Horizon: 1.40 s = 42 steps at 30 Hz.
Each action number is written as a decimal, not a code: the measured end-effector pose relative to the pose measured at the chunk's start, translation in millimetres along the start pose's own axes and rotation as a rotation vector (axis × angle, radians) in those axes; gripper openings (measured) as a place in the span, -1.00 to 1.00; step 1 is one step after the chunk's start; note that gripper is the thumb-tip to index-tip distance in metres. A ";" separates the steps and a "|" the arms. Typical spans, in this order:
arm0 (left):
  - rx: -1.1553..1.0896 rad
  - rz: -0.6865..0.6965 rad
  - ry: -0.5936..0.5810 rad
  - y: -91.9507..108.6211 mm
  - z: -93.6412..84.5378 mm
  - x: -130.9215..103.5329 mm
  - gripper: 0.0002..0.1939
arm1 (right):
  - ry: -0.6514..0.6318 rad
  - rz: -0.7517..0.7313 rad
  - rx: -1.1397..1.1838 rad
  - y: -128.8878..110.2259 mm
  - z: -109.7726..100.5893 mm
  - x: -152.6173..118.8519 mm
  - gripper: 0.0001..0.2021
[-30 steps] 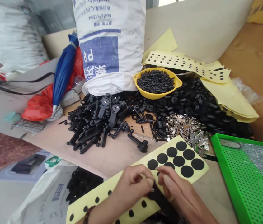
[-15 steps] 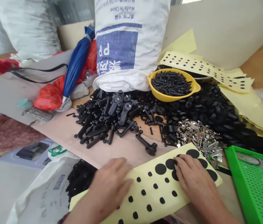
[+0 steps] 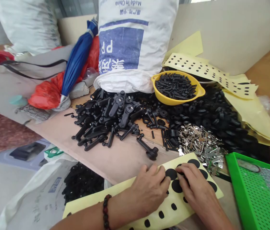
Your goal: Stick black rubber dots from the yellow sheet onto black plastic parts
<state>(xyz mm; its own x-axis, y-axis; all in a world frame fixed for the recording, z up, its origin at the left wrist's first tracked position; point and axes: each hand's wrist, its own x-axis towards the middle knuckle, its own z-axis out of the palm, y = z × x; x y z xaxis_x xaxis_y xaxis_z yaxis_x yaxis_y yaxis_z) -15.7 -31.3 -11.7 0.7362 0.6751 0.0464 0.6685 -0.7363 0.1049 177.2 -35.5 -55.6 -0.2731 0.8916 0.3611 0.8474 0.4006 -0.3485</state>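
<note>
A yellow sticker sheet [image 3: 125,185] with large round and small rounded black stickers lies slanted across the near edge of the work surface. My left hand [image 3: 149,188], a dark beaded bracelet at its wrist, rests over the sheet's middle. Its fingers are curled in beside a large round black sticker [image 3: 171,174]; what they pinch, if anything, is hidden. Close on its right, my right hand [image 3: 194,185] is closed with fingertips and thumb drawn together on the sheet among the large round stickers. It covers part of them.
Beyond the sheet are piled black plastic crank handles [image 3: 111,115], small metal clips [image 3: 200,143] and black round parts [image 3: 211,111]. A yellow bowl [image 3: 178,101] holds black screw-like pieces. At right stands a green tray [image 3: 242,195]; a white sack [image 3: 158,35] rises behind, a blue umbrella [image 3: 77,57] leaning left.
My left hand has moved right along the sheet, up to the large round stickers and close to my right hand. Its fingers have curled in. My right hand stays on the same stickers.
</note>
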 end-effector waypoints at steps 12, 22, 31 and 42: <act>-0.019 -0.007 -0.055 0.4 -13.5 3.7 -0.66 | -0.038 0.004 0.149 -9.4 -12.4 4.8 -0.84; -0.028 -0.010 -0.063 -0.1 -12.9 4.5 -0.68 | -0.028 0.008 -0.009 -13.2 -3.9 10.8 -0.81; -0.019 0.008 -0.071 -0.7 -14.0 4.2 -0.63 | 0.003 0.083 0.175 -5.2 -13.0 -0.5 -0.84; -0.066 0.019 -0.060 -6.0 -8.7 -3.5 -0.72 | -0.080 0.159 0.417 -4.0 -15.7 7.9 -0.82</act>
<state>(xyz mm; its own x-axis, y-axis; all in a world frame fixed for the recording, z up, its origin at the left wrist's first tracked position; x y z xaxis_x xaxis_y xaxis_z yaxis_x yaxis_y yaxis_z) -23.2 -28.8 -3.9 0.7548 0.6559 -0.0107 0.6477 -0.7426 0.1703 178.8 -33.3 -37.7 -0.2024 0.9558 0.2132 0.6300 0.2937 -0.7189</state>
